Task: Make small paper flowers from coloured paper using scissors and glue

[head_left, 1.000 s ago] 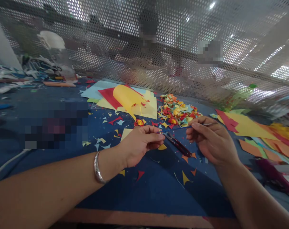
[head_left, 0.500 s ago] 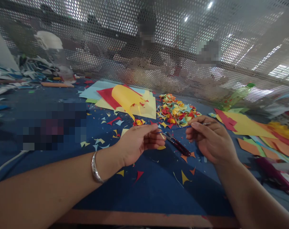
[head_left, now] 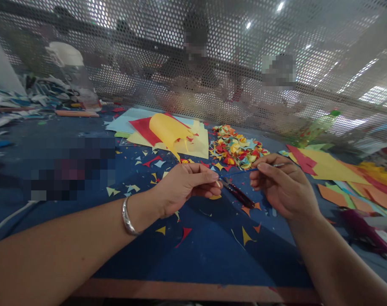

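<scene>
My left hand [head_left: 187,187], with a silver bracelet on its wrist, is closed in a pinch over the blue table cloth [head_left: 206,255]. My right hand [head_left: 283,189] is also closed in a pinch, a thin silver tip sticking out past its fingers. A thin blue strand [head_left: 240,171] runs taut between the two hands. Just below it lie dark red scissors [head_left: 240,194] on the cloth. Beyond the hands sits a pile of small folded paper pieces [head_left: 236,151] in red, yellow and orange.
Yellow and red paper sheets [head_left: 168,131] lie at the back centre, more coloured sheets [head_left: 334,170] at the right. Small paper scraps dot the cloth. A perforated metal screen [head_left: 212,63] closes the far side, with people behind it. Clutter lies far left.
My left hand has shifted slightly up and to the right, closing its pinch toward the right hand. The right hand has barely moved.
</scene>
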`<state>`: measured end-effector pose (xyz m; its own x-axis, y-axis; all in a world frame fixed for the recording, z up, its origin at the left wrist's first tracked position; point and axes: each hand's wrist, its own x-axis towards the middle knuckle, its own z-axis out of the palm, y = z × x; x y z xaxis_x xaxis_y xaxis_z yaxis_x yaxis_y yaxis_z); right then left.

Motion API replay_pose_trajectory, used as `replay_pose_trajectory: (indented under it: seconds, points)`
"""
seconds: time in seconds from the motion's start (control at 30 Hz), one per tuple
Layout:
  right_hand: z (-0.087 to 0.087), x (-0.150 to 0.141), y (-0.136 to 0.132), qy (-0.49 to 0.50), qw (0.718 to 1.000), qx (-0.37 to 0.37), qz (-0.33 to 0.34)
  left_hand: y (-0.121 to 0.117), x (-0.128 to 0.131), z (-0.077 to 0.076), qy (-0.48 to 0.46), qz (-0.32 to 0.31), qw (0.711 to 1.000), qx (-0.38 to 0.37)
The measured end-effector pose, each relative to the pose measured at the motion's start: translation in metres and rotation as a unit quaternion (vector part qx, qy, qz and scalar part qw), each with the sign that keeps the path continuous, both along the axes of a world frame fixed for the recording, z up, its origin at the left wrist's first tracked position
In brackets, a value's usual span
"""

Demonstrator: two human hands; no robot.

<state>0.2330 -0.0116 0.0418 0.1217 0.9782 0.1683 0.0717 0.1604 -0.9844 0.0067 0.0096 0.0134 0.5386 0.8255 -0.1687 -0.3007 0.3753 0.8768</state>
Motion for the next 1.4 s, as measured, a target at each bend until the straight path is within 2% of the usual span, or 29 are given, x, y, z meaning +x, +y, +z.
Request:
replay_pose_trajectory:
  seconds: [0.2,0.43,0.87,1.1,1.23,1.4]
  points:
    - [0.0,0.001,-0.001,0.005,1.0,-0.001,0.006,0.004,-0.001,0.001,0.008,0.02,0.997,0.076]
    - [-0.004,0.006,0.001,0.02,0.998,-0.028,0.055,0.009,-0.005,0.003,0.032,0.015,0.987,0.159]
    - [-0.006,0.007,0.001,-0.02,0.995,-0.053,0.085,0.01,-0.003,0.003,0.061,-0.003,0.991,0.12]
    - [-0.009,0.007,0.003,-0.029,0.992,-0.06,0.104,0.011,-0.002,-0.001,0.073,-0.005,0.989,0.126]
    - [-0.011,0.009,0.003,-0.042,0.991,-0.05,0.116,0.012,-0.002,-0.003,0.077,-0.014,0.989,0.122]
    - [-0.014,0.013,0.003,-0.059,0.989,-0.045,0.126,0.012,-0.008,-0.002,0.067,-0.047,0.993,0.084]
